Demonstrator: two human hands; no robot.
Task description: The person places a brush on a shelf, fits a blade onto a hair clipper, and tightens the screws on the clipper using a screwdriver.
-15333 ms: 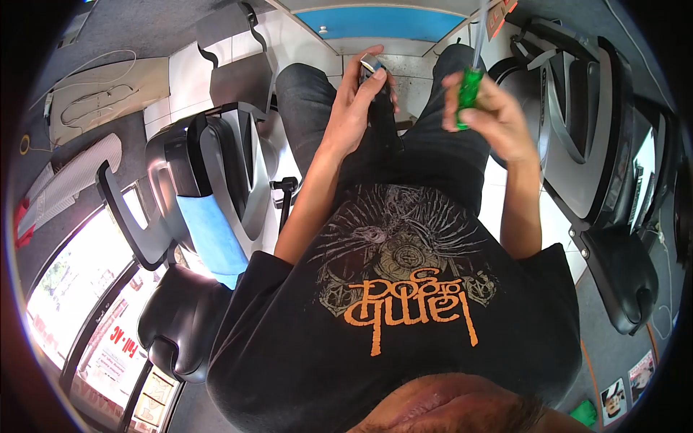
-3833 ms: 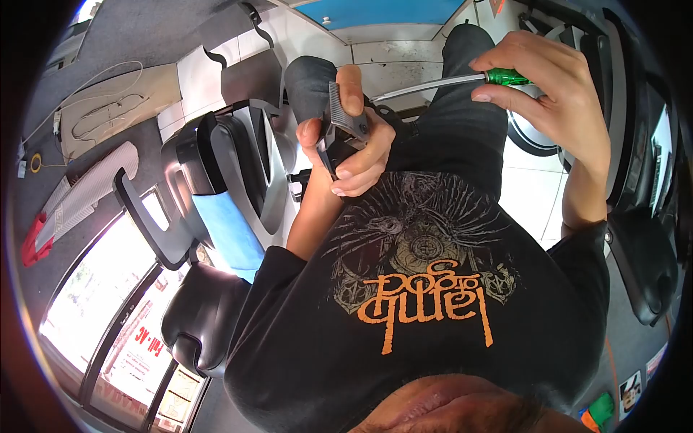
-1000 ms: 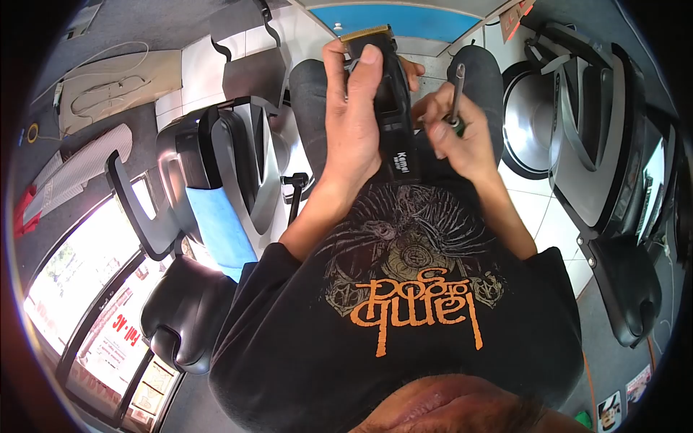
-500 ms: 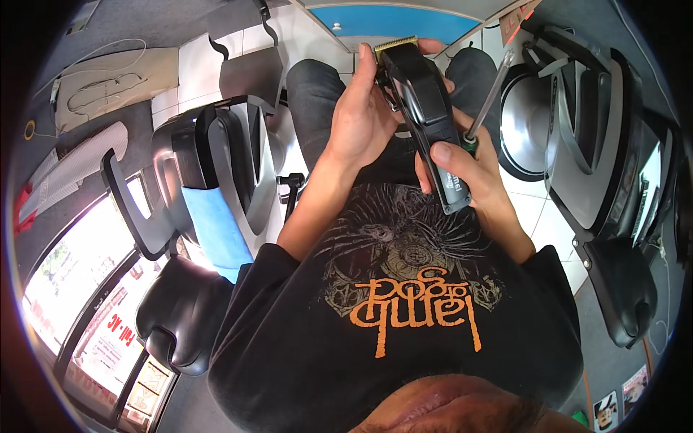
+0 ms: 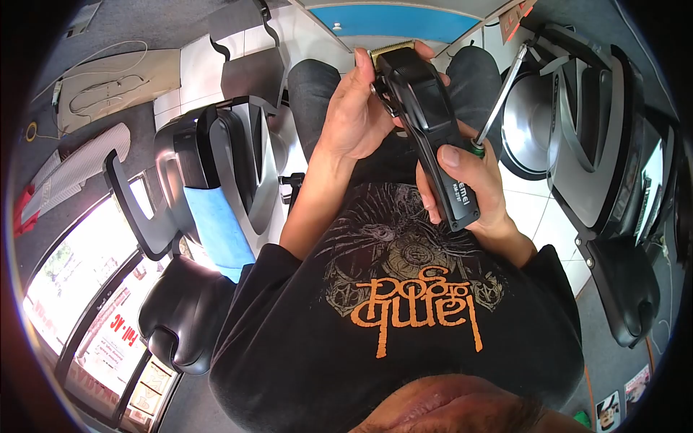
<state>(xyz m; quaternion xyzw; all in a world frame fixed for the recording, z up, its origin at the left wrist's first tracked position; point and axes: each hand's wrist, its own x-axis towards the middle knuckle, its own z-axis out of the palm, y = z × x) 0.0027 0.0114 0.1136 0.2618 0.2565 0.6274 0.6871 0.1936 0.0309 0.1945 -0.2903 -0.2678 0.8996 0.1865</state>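
Observation:
A black hair clipper [image 5: 426, 108] with a gold-coloured toothed blade [image 5: 393, 49] is held over my lap, blade end pointing away from me. My left hand [image 5: 354, 119] grips the blade end, thumb at the near side of the blade and fingertips showing past its far side. Around the lower body of the clipper closes my right hand [image 5: 473, 180], with the thumb lying on top of the casing. That same hand also keeps a screwdriver [image 5: 503, 97], its green handle mostly hidden in the palm and its metal shaft sticking up to the right.
Barber chairs stand on both sides, one at left [image 5: 195, 151] with a blue towel [image 5: 216, 224] over it, another at right [image 5: 599, 151]. A footrest [image 5: 249, 79] lies ahead to the left. A blue-fronted cabinet [image 5: 397, 23] stands beyond my knees.
The clipper's lower end has shifted a little right and toward me, showing more lettering. The screwdriver's tip has swung to the right. Both hands keep their hold.

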